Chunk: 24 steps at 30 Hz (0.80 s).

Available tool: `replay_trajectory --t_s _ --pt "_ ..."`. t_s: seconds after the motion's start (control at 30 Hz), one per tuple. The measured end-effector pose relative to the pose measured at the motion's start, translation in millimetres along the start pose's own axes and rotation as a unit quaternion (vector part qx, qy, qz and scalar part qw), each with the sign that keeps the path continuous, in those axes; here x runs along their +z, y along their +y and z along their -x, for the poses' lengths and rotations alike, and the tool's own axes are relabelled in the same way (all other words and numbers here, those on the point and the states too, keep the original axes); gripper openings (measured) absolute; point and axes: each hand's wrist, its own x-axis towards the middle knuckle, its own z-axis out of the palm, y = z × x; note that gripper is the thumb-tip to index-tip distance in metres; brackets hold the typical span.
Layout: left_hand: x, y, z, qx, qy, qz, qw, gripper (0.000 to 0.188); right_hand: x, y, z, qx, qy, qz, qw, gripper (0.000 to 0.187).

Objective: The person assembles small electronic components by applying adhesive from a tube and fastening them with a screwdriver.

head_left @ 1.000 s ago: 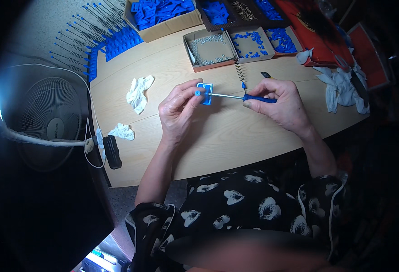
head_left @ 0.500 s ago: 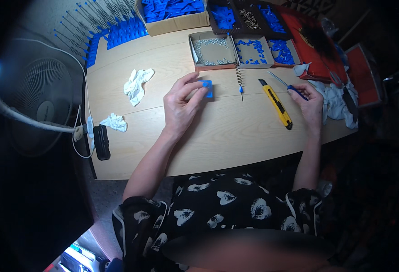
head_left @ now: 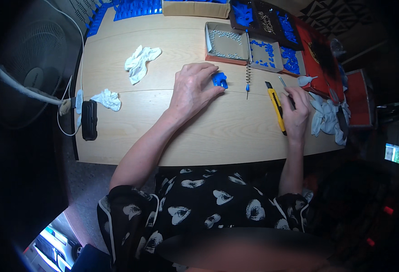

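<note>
A small blue plastic block (head_left: pixel 220 80) lies on the wooden table. My left hand (head_left: pixel 192 88) is beside it, thumb and fingers spread around its left side; the thumb tip is close to its lower edge, and I cannot tell whether it touches. My right hand (head_left: pixel 297 111) is closed around a screwdriver (head_left: pixel 281 81), its handle mostly hidden by the fingers and its thin shaft pointing up and left. A yellow utility knife (head_left: pixel 276 108) lies just left of that hand. Between the hands rests a thin rod with a dark spring and blue tip (head_left: pixel 248 84).
Beyond the hands stand a shallow box of small clear pieces (head_left: pixel 206 43) and boxes of small blue parts (head_left: pixel 272 56). A dark tray (head_left: pixel 254 25) sits further back. White cloths (head_left: pixel 140 63) lie left, pale gloves (head_left: pixel 324 118) right. A fan (head_left: pixel 31 59) stands at the left edge.
My left hand has opened wider around the blue block, which now shows more and appears turned. The right hand has shifted closer to the utility knife, screwdriver still held. The whole view has shifted.
</note>
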Motion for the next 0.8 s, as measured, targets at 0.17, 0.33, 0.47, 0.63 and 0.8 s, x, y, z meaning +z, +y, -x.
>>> replay_trajectory --t_s 0.17,0.33,0.47,0.63,0.8 --pt "4 -7 2 0.026 -0.04 -0.05 0.998 0.042 31 -70 -29 -0.096 -0.112 -0.13 0.98 0.024" --pt "5 -8 2 0.018 -0.04 -0.033 0.998 0.039 61 -83 -45 -0.15 -0.177 -0.154 0.961 0.024" --pt "2 -6 1 0.023 -0.039 -0.026 0.999 0.038 72 -81 -50 -0.166 -0.164 -0.162 0.959 0.018" --pt "0 -8 0 0.022 -0.044 -0.017 0.999 0.038 77 -81 -51 -0.155 -0.165 -0.173 0.959 0.016" --pt "1 -10 0 0.025 -0.045 -0.019 0.998 0.037 79 -81 -50 -0.147 -0.155 -0.189 0.958 0.015"
